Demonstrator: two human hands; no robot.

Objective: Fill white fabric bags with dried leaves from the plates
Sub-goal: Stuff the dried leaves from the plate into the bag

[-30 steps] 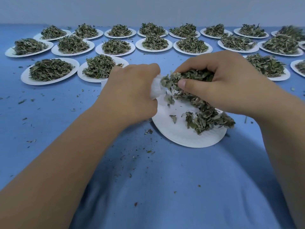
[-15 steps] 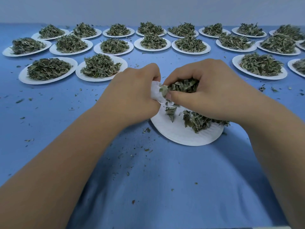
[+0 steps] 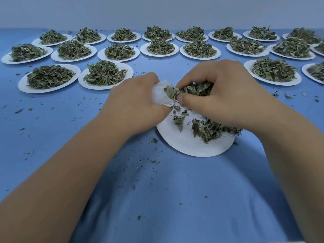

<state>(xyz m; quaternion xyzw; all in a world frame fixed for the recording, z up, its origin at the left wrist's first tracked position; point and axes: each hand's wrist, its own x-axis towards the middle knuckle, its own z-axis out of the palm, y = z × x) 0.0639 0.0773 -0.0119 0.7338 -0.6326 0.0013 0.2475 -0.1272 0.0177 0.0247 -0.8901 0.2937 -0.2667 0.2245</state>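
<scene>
Gripping bag [image 3: 160,95] in curled left hand [image 3: 135,104], mouth held open toward right hand [image 3: 226,95], pinching leaves [image 3: 194,89] with that hand and pushing them in, just above plate [image 3: 184,144] beneath both hands, likely to catch spills.

Even, cool light, soft shadows; wide-angle bending and blur at edges.

Both my hands meet in the middle, knuckles up
My left hand [image 3: 135,100] is curled round the white fabric bag [image 3: 160,94], its back toward me, forearm running in from the lower left; my right hand [image 3: 226,95] is bunched over a clump of dried leaves [image 3: 196,89], thumb pressed beneath them at the bag's mouth, forearm coming in from the lower right
</scene>
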